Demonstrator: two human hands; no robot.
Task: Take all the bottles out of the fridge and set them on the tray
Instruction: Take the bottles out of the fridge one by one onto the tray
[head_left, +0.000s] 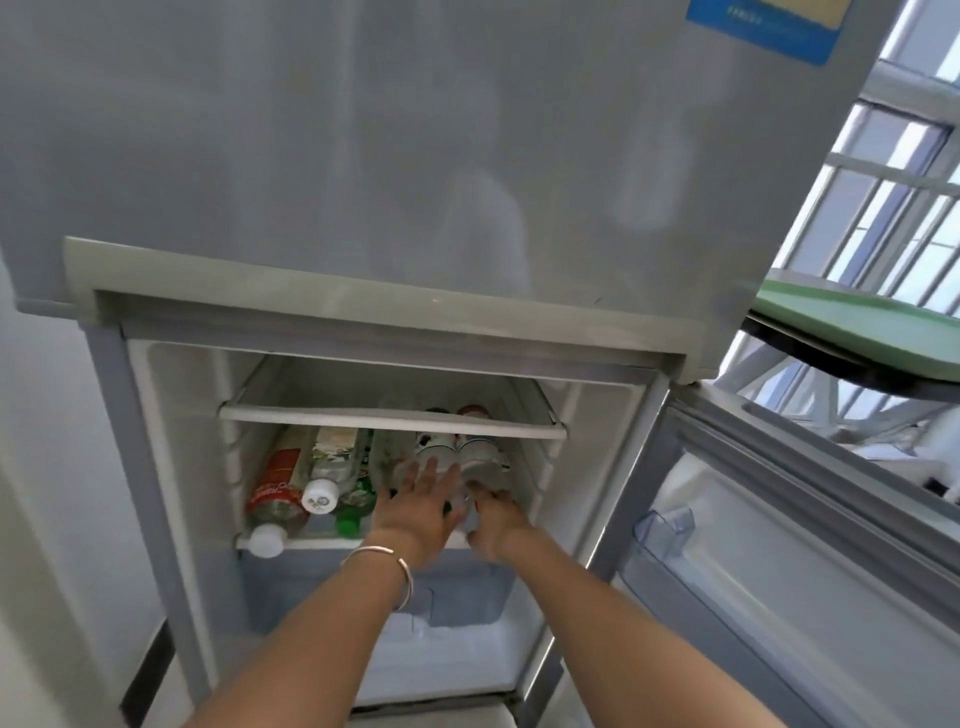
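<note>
The fridge (363, 182) stands in front of me with its lower compartment door (779, 545) swung to the right. Several bottles lie on the middle shelf (322, 543): a red-labelled one with a white cap (275, 488), a white-capped one (324, 467), a green-capped one (353, 506), and clear ones with white labels (478, 452) at the right. My left hand (421, 512), fingers spread, reaches in over a clear bottle. My right hand (496, 525) is curled around the neck end of a clear bottle. A green tray (857, 332) shows at the right.
A glass shelf (389, 415) sits just above the bottles. Below them is a pale blue drawer (374, 587). The door carries a clear plastic bin (667, 530). A barred window (893, 197) is at the far right. A metal bangle sits on my left wrist.
</note>
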